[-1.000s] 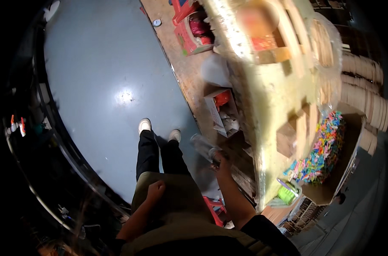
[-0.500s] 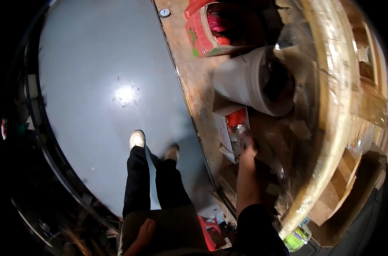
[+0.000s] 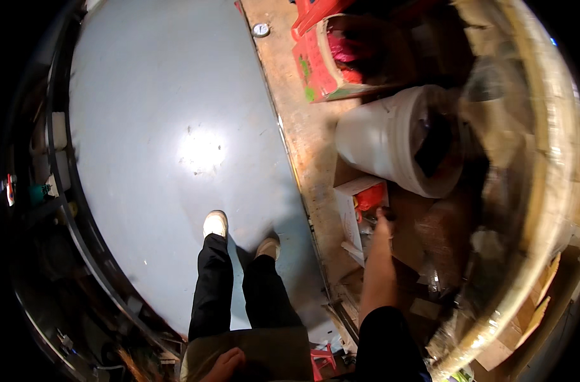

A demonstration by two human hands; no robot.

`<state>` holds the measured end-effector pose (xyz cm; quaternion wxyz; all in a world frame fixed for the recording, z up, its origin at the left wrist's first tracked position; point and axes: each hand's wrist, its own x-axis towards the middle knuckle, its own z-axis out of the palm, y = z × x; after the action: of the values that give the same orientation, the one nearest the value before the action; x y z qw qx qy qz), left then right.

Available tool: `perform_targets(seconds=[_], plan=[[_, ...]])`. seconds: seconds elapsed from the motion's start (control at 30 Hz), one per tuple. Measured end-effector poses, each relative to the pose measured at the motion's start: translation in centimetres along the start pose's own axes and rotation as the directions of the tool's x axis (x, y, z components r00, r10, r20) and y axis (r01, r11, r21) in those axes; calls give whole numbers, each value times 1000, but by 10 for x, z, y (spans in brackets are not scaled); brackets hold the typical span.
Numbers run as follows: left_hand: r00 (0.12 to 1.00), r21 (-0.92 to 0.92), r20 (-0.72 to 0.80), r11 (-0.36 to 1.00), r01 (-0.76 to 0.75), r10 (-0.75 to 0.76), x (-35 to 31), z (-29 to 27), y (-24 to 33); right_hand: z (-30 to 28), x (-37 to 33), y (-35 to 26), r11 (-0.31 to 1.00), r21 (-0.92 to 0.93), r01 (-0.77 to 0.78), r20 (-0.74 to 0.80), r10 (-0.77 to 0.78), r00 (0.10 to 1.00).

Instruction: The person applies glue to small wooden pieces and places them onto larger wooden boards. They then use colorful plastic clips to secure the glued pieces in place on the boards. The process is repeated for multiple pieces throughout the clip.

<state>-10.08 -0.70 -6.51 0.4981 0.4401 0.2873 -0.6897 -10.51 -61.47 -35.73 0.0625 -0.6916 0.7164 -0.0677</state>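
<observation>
The person stands on a smooth grey floor (image 3: 175,127), white shoes (image 3: 215,223) planted beside a strip of worn wooden boards (image 3: 306,134). The right hand (image 3: 383,223) is stretched out and down into the clutter under the counter (image 3: 544,191), its fingertips at the edge of a small white and red carton (image 3: 357,204) that sits on the boards; the fingers look loosely extended, but whether they grip anything cannot be told, since the spot is dim and blurred. Just beyond the carton a white plastic bucket (image 3: 382,140) lies tipped on its side, its dark mouth facing away from the floor. Farther off sits a red box (image 3: 322,63) with pink stuff inside. The left hand (image 3: 225,365) rests low against the person's own thigh, fingers curled loosely and holding nothing. Scraps of cardboard (image 3: 525,318) and clear wrapping lie near the right arm.
</observation>
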Motion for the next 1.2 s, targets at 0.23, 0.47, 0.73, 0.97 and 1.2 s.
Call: perform_targets(seconds=[0.23, 0.47, 0.73, 0.97, 1.2], plan=[[982, 180, -7, 967, -182, 186, 3, -2, 1, -178, -262, -84, 545, 596, -590, 761, -149, 631], [752, 602, 123, 553, -575, 648, -34, -5, 54, -617, -248, -287, 78, 979, 189, 41, -981, 192], [843, 449, 79, 737, -506, 531, -97, 31, 185, -849, -268, -337, -710, 483, 512, -688, -670, -280], [859, 665, 209, 576, -475, 467, -84, 65, 262, -867, -301, -326, -646, 674, 358, -345, -704, -621], [830, 752, 336, 404, -520, 445, -71, 84, 286, -925, -250, -244, -449, 765, 462, -285, -879, -382]])
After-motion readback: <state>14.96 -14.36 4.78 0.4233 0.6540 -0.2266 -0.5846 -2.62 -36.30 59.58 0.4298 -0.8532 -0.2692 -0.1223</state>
